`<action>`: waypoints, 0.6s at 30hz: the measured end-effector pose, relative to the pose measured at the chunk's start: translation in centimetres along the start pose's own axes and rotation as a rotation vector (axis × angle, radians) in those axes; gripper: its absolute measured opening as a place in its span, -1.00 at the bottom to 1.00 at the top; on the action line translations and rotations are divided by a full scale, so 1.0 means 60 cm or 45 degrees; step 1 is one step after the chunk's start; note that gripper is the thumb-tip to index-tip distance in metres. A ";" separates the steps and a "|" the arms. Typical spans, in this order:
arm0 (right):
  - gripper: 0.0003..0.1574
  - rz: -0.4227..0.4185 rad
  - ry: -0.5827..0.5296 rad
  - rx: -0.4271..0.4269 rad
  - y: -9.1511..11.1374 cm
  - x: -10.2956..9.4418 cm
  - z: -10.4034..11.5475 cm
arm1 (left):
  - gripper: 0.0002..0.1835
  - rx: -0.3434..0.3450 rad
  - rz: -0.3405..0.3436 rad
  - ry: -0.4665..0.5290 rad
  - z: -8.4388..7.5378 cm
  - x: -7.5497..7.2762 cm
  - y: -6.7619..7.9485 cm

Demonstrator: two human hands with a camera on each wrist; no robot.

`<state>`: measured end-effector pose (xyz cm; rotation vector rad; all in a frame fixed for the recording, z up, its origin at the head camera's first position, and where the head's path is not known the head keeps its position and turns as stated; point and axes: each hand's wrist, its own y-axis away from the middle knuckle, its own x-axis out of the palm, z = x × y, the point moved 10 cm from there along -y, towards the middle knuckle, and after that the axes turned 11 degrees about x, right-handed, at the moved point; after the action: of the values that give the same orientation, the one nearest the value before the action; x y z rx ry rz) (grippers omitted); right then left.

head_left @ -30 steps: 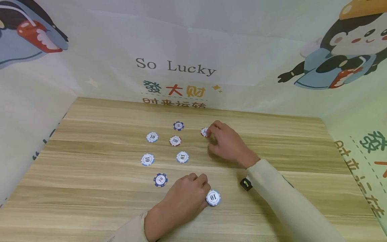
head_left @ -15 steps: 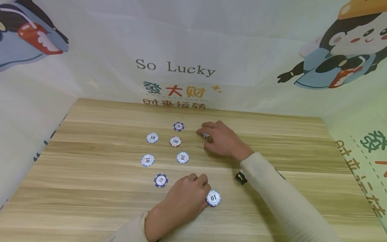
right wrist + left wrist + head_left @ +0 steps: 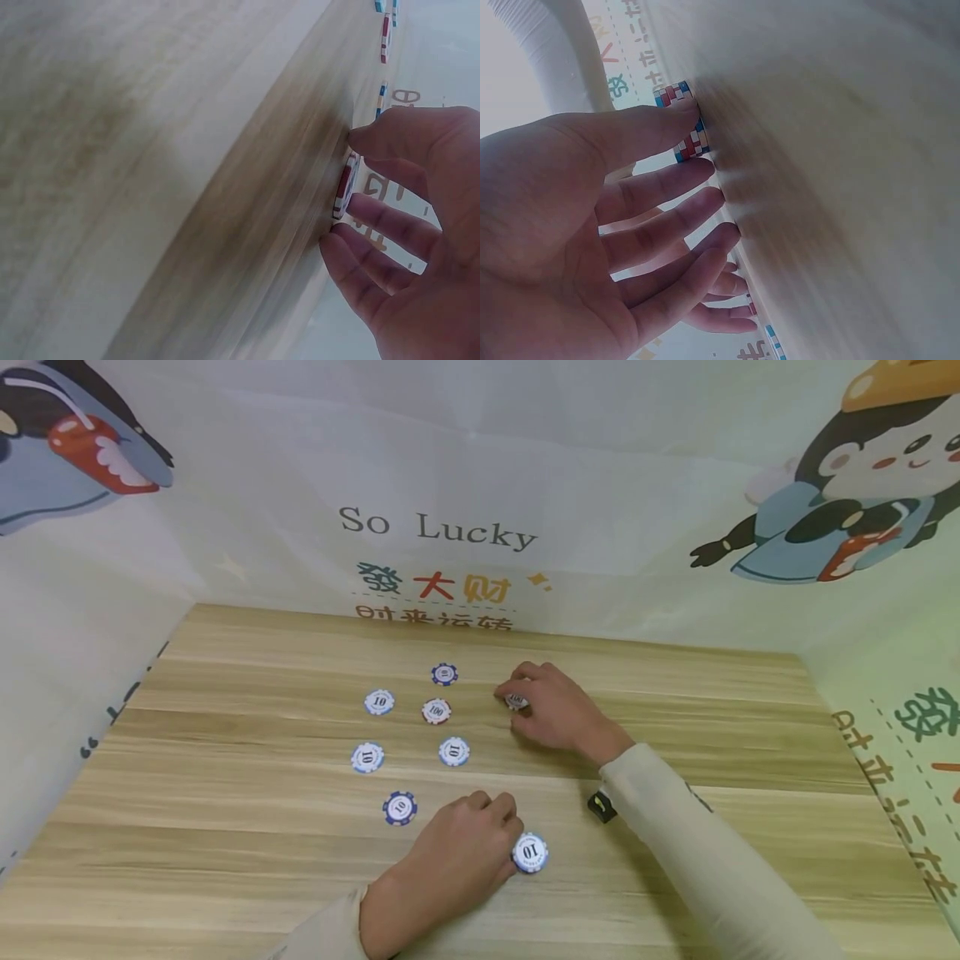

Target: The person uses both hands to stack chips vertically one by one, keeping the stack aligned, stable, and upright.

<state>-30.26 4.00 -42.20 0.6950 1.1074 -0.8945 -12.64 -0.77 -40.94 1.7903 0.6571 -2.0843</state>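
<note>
On the wooden table, a stack of poker chips (image 3: 531, 852) shows a white-faced 10 chip on top and red, white and blue edges in the left wrist view. My left hand (image 3: 450, 860) holds this stack, thumb (image 3: 671, 120) against its side and index finger beside it. Farther back, my right hand (image 3: 558, 706) has fingers and thumb curved round a red-edged 100 poker chip (image 3: 516, 701), partly hidden in the head view. In the right wrist view that chip (image 3: 345, 186) lies flat on the table between the thumb and fingertips.
Several single chips lie flat left of the hands: a red 100 chip (image 3: 436, 711), dark blue 10 chips (image 3: 400, 808) and light blue 10 chips (image 3: 453, 751). A small black object (image 3: 602, 807) is at the right sleeve. Printed cloth walls (image 3: 630, 510) enclose the table.
My right hand reached over the red-edged 100 chip, and the chip has slid slightly toward me and to the right. My left hand stays at the stack.
</note>
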 end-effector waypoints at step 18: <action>-0.41 0.059 0.009 0.075 0.012 0.007 -0.009 | -0.69 0.002 -0.029 -0.007 -0.002 0.001 0.000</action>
<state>-29.80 4.71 -42.74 0.7698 1.0709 -0.8884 -12.55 -0.69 -41.03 1.7853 0.6775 -2.1044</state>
